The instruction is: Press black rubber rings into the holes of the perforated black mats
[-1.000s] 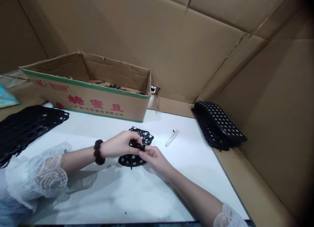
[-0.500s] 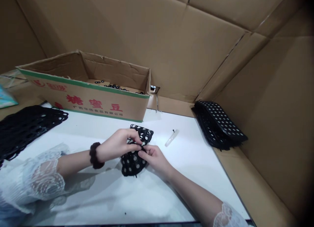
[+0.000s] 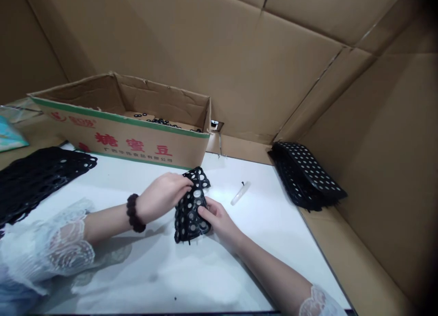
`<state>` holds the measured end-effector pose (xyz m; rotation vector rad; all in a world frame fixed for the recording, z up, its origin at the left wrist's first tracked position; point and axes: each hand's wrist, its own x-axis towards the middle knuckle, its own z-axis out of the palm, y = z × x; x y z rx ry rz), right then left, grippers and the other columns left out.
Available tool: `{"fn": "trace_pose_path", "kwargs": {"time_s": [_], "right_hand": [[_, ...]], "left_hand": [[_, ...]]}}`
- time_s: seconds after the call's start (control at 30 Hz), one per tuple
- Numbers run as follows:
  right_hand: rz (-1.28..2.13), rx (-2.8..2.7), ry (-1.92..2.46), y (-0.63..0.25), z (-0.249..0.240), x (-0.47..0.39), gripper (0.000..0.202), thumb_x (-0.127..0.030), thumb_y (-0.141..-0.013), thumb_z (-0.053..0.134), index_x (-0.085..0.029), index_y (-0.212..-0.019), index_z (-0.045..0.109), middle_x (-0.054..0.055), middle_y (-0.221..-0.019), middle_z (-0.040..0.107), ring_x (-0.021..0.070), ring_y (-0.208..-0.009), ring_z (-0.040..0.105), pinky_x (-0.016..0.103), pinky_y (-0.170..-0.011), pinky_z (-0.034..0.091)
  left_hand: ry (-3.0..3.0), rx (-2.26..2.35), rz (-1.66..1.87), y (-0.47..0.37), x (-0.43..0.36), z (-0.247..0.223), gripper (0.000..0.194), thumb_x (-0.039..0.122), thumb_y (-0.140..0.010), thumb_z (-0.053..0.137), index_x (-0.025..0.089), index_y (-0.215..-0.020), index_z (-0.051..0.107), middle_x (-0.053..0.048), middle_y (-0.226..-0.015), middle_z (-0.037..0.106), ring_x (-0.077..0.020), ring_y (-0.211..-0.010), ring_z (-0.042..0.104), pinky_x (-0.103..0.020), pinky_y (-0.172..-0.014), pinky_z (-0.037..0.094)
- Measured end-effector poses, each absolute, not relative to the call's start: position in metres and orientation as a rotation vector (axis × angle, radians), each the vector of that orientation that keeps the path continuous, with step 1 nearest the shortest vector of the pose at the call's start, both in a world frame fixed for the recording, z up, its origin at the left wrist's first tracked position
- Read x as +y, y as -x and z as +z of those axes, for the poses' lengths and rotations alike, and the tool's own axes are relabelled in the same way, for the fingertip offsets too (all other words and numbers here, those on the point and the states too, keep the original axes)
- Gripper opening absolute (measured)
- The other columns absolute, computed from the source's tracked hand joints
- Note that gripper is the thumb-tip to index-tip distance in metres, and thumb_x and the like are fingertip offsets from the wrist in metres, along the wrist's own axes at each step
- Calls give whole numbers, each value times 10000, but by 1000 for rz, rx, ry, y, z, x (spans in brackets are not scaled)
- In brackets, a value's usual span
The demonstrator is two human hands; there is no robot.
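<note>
Between my hands is a black sheet full of round holes [image 3: 190, 213], a soft-looking piece with short black nubs on its lower edge. My left hand [image 3: 164, 195], with a dark scrunchie-like band at the wrist, has its fingers closed on the sheet's upper left part. From the right, my right hand [image 3: 217, 218] pinches the sheet's edge between thumb and fingers. A small translucent white tool [image 3: 240, 194] with a black tip lies on the white tabletop to the right of the sheet.
Behind stands an open cardboard box [image 3: 137, 140] with several small black rings [image 3: 160, 121] inside. More black holed sheets [image 3: 41, 177] lie at left, and a folded stack of them [image 3: 308, 174] at right. Cardboard walls [image 3: 239, 65] enclose the white table [image 3: 273, 243].
The sheet, bunched between both hands' fingertips before, now lies flatter and straighter. My left hand has shifted slightly up and left from the right hand's fingertips.
</note>
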<state>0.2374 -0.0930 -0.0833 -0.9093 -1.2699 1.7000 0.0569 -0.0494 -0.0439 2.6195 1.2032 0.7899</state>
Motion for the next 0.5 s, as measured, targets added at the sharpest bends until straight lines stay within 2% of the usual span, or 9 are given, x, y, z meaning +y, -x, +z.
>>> {"fn": "trace_pose_path", "kwargs": {"time_s": [0.23, 0.4, 0.5], "right_hand": [[1724, -1269, 1081, -239, -85, -92, 226, -345, -696, 614, -148, -796, 569, -3, -702, 568, 110, -631, 507, 225, -584, 382], [1688, -1277, 1053, -237, -83, -94, 151, -267, -735, 565, -172, -853, 561, -7, -744, 568, 124, -698, 523, 248, -664, 399], [1643, -1327, 1013, -235, -83, -95, 177, -231, -754, 537, -193, -926, 543, -9, -784, 566, 132, -765, 526, 261, -727, 394]], "left_hand": [[-2795, 1178, 598, -64, -60, -71, 267, 196, -849, 358, 173, -978, 590, -55, -894, 666, -181, -782, 613, -299, -722, 469], [-2701, 1268, 544, -64, -62, -71, 309, 212, -847, 332, 176, -1046, 566, -72, -961, 659, -207, -812, 619, -318, -717, 469], [-2455, 1172, 511, -64, -63, -65, 331, 208, -845, 315, 205, -1052, 573, -42, -989, 654, -188, -848, 612, -286, -741, 455]]}}
